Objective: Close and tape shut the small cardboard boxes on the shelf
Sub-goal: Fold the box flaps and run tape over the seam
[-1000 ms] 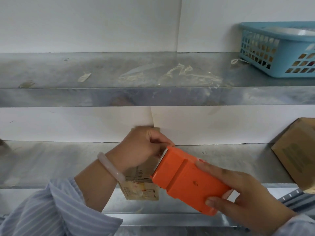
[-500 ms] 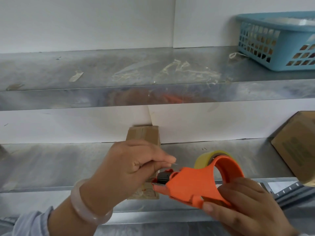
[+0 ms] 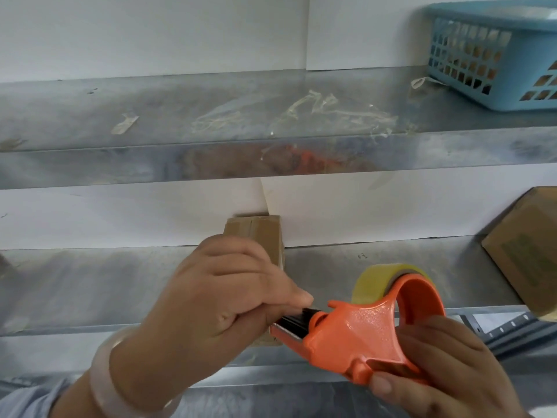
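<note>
- Left hand point(image 3: 229, 300): fingers curled, thumb and forefinger tips pressed together at the black cutter end of the tape dispenser point(image 3: 361, 336). Can't tell if a tape end is between them.
- Right hand point(image 3: 446, 369), at 3 o'clock of the left one: fingers wrapped round the dispenser's orange body from below and behind, thumb on its near edge.
- Dispenser lies sideways, cutter pointing to 9 o'clock, yellowish tape roll point(image 3: 376, 282) sitting in its ring at 1 o'clock of the body.
- Small cardboard box point(image 3: 259, 233): on the lower shelf point(image 3: 90, 285), standing against the white back wall, at 12 o'clock of the left hand. Top flaps closed with a tape strip over them. Lower part hidden behind the hand.
- Pale bracelet point(image 3: 102, 375) on the left wrist, striped sleeve point(image 3: 27, 396) at 7 o'clock.
- Larger cardboard box point(image 3: 524, 251), tilted, on the same shelf at 3 o'clock, well apart from the small one.
- Upper shelf point(image 3: 150, 116): crumpled clear tape scraps point(image 3: 331, 110) in the middle, blue basket point(image 3: 494, 55) at 2 o'clock.
</note>
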{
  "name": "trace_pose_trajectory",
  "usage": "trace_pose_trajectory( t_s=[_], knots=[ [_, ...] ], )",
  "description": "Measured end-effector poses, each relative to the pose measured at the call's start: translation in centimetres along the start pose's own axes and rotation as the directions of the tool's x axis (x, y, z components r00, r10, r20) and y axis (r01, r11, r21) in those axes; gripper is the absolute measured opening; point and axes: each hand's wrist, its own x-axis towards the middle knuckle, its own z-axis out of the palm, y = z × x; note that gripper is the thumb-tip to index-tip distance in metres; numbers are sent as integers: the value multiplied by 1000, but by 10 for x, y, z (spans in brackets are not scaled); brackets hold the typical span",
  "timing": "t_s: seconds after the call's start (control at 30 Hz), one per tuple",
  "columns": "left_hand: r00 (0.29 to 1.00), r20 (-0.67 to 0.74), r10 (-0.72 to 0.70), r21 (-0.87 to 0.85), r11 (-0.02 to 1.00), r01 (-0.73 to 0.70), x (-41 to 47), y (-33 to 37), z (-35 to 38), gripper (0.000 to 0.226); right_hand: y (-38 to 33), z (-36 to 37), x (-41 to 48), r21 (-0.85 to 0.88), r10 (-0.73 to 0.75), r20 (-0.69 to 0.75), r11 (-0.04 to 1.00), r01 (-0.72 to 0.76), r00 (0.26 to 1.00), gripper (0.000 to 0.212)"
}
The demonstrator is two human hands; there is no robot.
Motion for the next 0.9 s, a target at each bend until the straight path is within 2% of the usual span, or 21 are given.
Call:
trace_pose_trajectory(
  t_s=[0.07, 0.13, 0.27, 0.43, 0.53, 0.67, 0.83, 0.9],
  knots=[
    [999, 0, 34, 56, 998, -34, 1, 4, -2, 14, 3, 3, -4, -93, 8, -12, 996, -9, 1000, 81],
    [996, 20, 90, 139, 986, -91, 2, 6, -4, 19, 2, 3, -6, -41, -6, 8, 999, 6, 1000, 81],
    [990, 52, 128, 229, 964, -136, 4, 6, -2, 24, 5, 11, -7, -52, 8, 64, 999, -5, 998, 89],
    [999, 18, 37, 203, 978, -40, 10, 9, 5, 24, 4, 20, -9, -39, 40, 35, 999, -38, 999, 88],
    [993, 35, -115, 117, 987, 110, 14, 6, 9, 20, 4, 25, -11, -30, 83, 25, 996, -82, 996, 96],
    [953, 29, -303, 47, 952, 301, 18, 3, 19, 16, 0, 32, -13, -19, 127, 12, 992, -126, 992, 86],
    [957, 40, -287, 126, 952, 280, 21, 0, 20, 15, -6, 33, -9, 35, 155, -1, 987, -155, 988, 65],
    [946, 24, -323, 103, 942, 319, 19, -2, 21, 15, -4, 32, -8, 55, 169, 19, 984, -170, 985, 59]
  ],
)
